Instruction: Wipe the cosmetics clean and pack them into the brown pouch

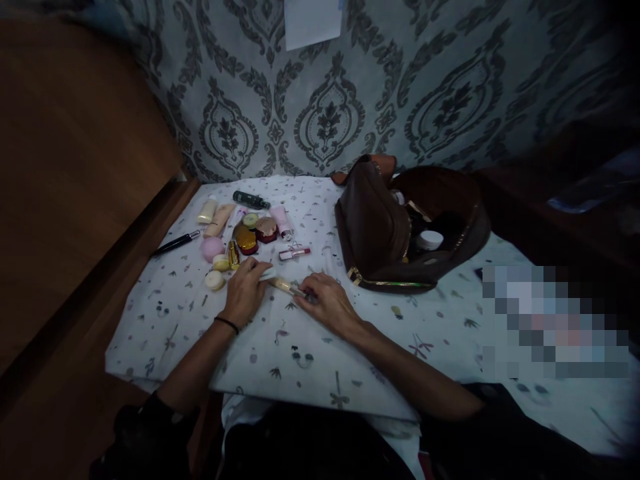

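Note:
My left hand (246, 288) is closed in a pinch on a small pale, flat piece (268, 274), perhaps a wipe; its exact kind is unclear. My right hand (326, 300) grips the dark end of a slim beige cosmetic tube (284, 285), which points left toward my left fingers. Just beyond the hands lies a lipstick (295, 254). Close to my left hand are a small gold bottle (233, 255), a yellow macaron-shaped case (221, 263), a cream round case (215, 281) and a pink ball-shaped item (213, 249).
An unzipped brown leather bag (373, 227) stands at right, with a white-lidded jar (430, 240) inside. Farther back lie a dark green bottle (251, 199), amber jars (247, 240), a pink tube (281, 222) and a black pen-like item (176, 243). A wooden panel (90, 147) borders the left.

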Available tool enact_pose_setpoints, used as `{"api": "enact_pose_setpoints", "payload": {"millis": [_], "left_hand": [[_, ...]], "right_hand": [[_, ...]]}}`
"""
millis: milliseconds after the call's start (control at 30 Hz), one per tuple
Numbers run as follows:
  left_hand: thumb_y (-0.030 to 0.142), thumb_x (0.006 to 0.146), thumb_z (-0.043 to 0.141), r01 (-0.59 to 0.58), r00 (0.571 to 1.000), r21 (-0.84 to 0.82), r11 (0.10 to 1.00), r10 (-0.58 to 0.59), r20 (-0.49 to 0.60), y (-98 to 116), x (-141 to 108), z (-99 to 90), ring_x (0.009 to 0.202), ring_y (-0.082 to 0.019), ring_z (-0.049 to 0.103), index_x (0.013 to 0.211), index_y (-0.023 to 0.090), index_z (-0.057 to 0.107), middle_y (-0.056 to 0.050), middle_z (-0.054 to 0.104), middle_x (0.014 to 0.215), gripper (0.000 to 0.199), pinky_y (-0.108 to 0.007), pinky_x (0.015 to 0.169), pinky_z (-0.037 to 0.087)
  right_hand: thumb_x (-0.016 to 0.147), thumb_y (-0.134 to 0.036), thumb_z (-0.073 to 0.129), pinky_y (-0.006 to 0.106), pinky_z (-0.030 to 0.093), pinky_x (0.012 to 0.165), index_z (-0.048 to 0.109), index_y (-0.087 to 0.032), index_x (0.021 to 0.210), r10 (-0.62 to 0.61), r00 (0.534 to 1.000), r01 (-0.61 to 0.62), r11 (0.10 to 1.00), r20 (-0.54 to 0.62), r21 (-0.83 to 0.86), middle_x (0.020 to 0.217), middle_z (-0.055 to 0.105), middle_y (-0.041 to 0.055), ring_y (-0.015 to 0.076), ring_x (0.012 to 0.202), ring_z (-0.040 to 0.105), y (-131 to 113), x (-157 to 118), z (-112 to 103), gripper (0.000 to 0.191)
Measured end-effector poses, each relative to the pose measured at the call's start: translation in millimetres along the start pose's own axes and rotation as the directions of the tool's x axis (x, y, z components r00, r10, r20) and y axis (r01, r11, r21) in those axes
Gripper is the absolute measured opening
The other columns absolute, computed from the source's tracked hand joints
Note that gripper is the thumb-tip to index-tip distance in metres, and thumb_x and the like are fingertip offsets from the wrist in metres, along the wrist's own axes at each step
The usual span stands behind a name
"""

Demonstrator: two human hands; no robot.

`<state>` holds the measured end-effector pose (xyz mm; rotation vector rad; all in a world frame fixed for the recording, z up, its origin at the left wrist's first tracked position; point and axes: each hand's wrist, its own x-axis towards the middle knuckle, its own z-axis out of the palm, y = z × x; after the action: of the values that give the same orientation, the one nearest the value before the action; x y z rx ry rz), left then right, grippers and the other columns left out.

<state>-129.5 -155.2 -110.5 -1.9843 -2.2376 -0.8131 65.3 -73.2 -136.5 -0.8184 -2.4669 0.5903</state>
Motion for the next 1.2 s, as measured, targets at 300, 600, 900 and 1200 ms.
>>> {"api": "enact_pose_setpoints", "payload": {"millis": [300, 600, 900, 1200], "left_hand": [[0.015, 0.088, 0.058, 0.143, 0.989, 0.033, 0.989, -0.142, -0.026, -20, 5, -5.6, 0.095, -0.023, 0.061, 0.105, 0.02, 0.068, -0.006, 0.062, 0.098, 0.021, -0.033, 0.081, 0.049], [0.01, 0.084, 0.058, -0.022, 1.0, 0.016, 1.0, 0.022, 0.017, -3, -2, 1.8, 0.095, -0.022, 0.058, 0.11, 0.021, 0.065, -0.005, 0.059, 0.098, 0.029, -0.032, 0.08, 0.049], [0.017, 0.089, 0.058, -0.2, 0.975, -0.117, 0.973, 0.21, 0.078, 28, -13, 8.5, 0.093, -0.02, 0.057, 0.108, 0.022, 0.065, -0.004, 0.057, 0.095, 0.021, -0.029, 0.079, 0.049], [0.012, 0.084, 0.057, 0.022, 0.996, -0.083, 0.996, -0.016, 0.083, -1, -2, -0.2, 0.092, -0.02, 0.059, 0.108, 0.022, 0.064, -0.004, 0.06, 0.097, 0.026, -0.03, 0.079, 0.048]], "right_hand": [[0.085, -0.027, 0.063, 0.029, 0.04, 0.07, 0.065, -0.018, 0.08, 0.002, 0.999, -0.002, 1.0, -0.042, 0.009, 0.074, 0.059, 0.003, 0.0182, 0.074, 0.054, -1, -1, -1, 0.01], [0.085, -0.023, 0.063, 0.029, 0.041, 0.071, 0.063, -0.019, 0.08, 0.003, 1.0, -0.003, 0.999, -0.018, 0.035, 0.079, 0.06, 0.0043, 0.0195, 0.079, 0.056, -2, -1, -2, 0.007], [0.085, -0.022, 0.064, 0.03, 0.042, 0.075, 0.064, -0.018, 0.081, 0.002, 1.0, -0.002, 1.0, -0.019, 0.008, 0.079, 0.061, 0.0048, 0.0199, 0.08, 0.055, -1, -1, -1, 0.005], [0.089, -0.029, 0.06, 0.032, 0.044, 0.075, 0.068, -0.019, 0.087, 0.011, 1.0, -0.011, 1.0, -0.026, -0.003, 0.084, 0.061, 0.0063, 0.0211, 0.084, 0.056, -3, -3, -4, 0.013]]}}
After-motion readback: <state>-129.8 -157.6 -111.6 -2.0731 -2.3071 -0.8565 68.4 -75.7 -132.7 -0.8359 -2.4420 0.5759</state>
